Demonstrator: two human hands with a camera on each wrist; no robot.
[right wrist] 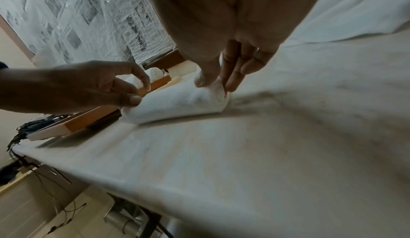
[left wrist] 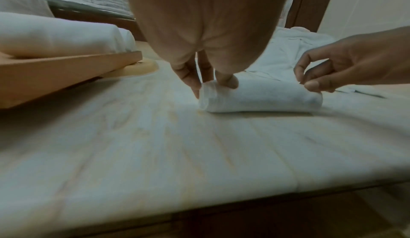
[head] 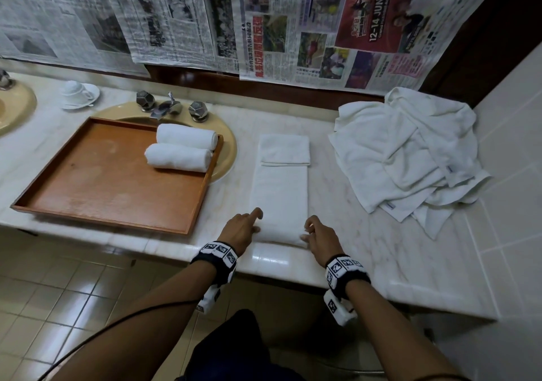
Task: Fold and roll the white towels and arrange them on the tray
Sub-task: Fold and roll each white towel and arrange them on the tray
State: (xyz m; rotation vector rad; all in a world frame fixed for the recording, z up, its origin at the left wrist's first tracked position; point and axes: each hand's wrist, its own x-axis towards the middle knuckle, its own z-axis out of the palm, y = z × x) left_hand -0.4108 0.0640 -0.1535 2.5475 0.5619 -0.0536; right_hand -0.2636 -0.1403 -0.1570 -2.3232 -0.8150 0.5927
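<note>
The left hand (head: 241, 228) pinches the left end of the towel (head: 280, 193), thumb and fingers (left wrist: 226, 81) closed narrowly on the small roll started at its near edge. The right hand (head: 321, 238) pinches the roll's right end the same way, thumb tip (left wrist: 312, 85) pressed against the cloth and the other fingers curled above it. Between the two sets of fingertips lies the short rolled part; beyond the fingers, away from the person, the rest of the towel runs flat along the counter (head: 410, 248) as a long folded strip, its far end doubled over.

Left of the left fingers and a little further back sits the tray (head: 96, 175), a shallow wooden one, partly over a sink (head: 227, 146). It holds two rolled towels (head: 179, 157) side by side, touching, in its far right corner; the rest of its floor is bare wood.

Right of the right fingers and further back, a loose pile (head: 407, 157) of unfolded white towels lies against the tiled wall.

Far to the left, behind the tray, a cup (head: 76, 89) stands upside down on a saucer.
</note>
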